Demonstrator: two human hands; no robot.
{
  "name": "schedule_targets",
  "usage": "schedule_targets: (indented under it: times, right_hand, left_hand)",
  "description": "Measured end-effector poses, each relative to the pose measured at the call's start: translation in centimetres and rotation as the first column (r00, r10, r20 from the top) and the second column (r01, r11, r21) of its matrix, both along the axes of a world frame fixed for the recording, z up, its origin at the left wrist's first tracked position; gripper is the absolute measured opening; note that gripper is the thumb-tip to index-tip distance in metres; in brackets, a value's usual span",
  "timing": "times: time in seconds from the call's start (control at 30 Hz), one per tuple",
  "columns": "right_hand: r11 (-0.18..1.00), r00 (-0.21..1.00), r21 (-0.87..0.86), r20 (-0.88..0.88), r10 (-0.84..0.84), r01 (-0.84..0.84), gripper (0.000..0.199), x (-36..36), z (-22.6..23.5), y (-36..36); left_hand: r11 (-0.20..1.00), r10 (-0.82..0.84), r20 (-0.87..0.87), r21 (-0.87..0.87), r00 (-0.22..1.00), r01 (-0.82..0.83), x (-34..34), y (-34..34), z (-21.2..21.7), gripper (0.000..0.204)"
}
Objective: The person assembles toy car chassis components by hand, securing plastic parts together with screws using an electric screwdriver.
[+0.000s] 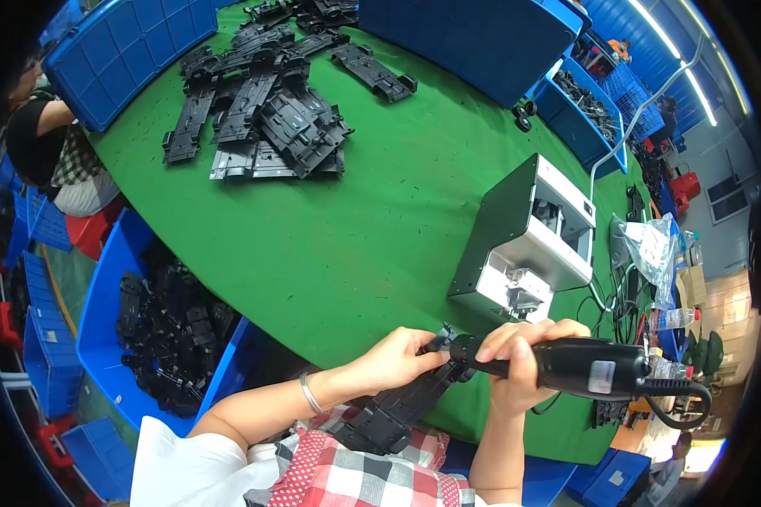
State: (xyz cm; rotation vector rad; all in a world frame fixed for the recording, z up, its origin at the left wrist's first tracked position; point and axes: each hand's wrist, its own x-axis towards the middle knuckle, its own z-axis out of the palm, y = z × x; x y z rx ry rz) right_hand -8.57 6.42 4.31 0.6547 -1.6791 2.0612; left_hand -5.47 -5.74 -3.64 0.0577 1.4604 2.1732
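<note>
My left hand [397, 357] grips the upper end of a long black plastic chassis part [395, 410] that slopes down toward my lap. My right hand [522, 359] is wrapped around a black electric screwdriver [582, 368], held level with its tip pointing left onto the top of the chassis part, next to my left fingers. A black cable [685, 407] leaves the tool's rear end at the right. I wear a metal bangle [309, 392] on my left wrist. Both hands hover at the near edge of the green table [380, 228].
A grey and white box-shaped machine [528, 241] stands just beyond my hands. Several black chassis parts [266, 118] lie piled at the table's far side. A blue bin [156, 329] of black parts sits at my left. More blue crates [482, 38] ring the table. A person [46, 144] sits far left.
</note>
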Motion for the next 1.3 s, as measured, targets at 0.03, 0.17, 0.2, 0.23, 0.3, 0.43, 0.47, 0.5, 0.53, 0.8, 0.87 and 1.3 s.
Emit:
schedule_targets:
  times: [0.03,0.17,0.2,0.23,0.3,0.43,0.47,0.5,0.53,0.8,0.87,1.3]
  right_hand:
    - [1.000,1.000,0.023,0.004,0.009,-0.009,0.032,0.1,-0.1,-0.2]
    - [0.998,0.996,0.060,0.085,0.019,-0.024,0.033,0.2,0.1,-0.1]
    - [0.999,0.994,0.036,0.110,0.017,-0.021,0.032,0.0,0.3,0.0]
    - [0.994,0.989,-0.059,0.110,0.094,-0.088,0.033,-0.1,0.5,0.8]
    - [0.952,0.982,-0.269,0.078,0.174,-0.148,0.036,-0.3,1.4,1.9]
    - [0.944,0.976,-0.257,-0.013,-0.217,0.206,0.033,-0.6,4.1,5.2]
    - [0.944,0.965,-0.226,-0.054,-0.258,0.240,0.033,-1.0,4.3,5.7]
    - [0.940,0.949,-0.194,-0.093,-0.303,0.281,0.033,-1.4,4.3,6.0]
    - [0.938,0.939,-0.192,-0.136,-0.316,0.288,0.034,-1.8,4.2,5.9]
    - [0.931,0.933,0.074,-0.002,-0.359,0.358,0.031,-3.8,4.4,3.6]
    - [0.969,0.963,-0.001,0.115,-0.245,0.247,0.032,-3.4,4.1,4.5]
    - [0.971,0.995,-0.238,0.090,0.037,-0.015,0.037,3.7,2.4,1.2]
  left_hand:
    - [1.000,-0.002,-0.002,-0.002,1.000,0.002,0.0,0.0,-0.1,0.015]
    - [0.995,-0.070,-0.015,-0.078,0.997,0.068,0.0,-0.2,0.4,0.017]
    - [0.988,-0.110,-0.005,-0.107,0.994,0.109,-0.1,-0.2,0.8,0.020]
    - [0.988,-0.112,-0.014,-0.108,0.994,0.110,0.2,-0.3,1.1,0.020]
    - [0.983,-0.110,0.178,0.168,0.978,0.080,1.4,-0.4,1.6,0.025]
    - [0.773,-0.633,0.108,0.031,0.767,0.633,4.3,-4.0,0.2,0.035]
    - [0.712,-0.701,0.074,0.114,0.709,0.693,5.1,-4.8,-0.8,0.034]
    - [0.675,-0.736,0.098,0.164,0.669,0.719,4.3,-5.7,1.0,0.035]
    - [0.658,-0.749,0.191,0.093,0.635,0.748,3.4,-6.3,2.4,0.036]
    - [0.974,-0.217,0.170,-0.024,0.961,0.225,2.9,-4.7,1.3,0.027]
    - [0.971,-0.208,0.150,-0.089,0.967,0.223,3.3,-4.5,1.7,0.028]
    - [0.986,0.164,0.052,-0.016,0.985,-0.163,1.5,-4.4,2.4,0.028]
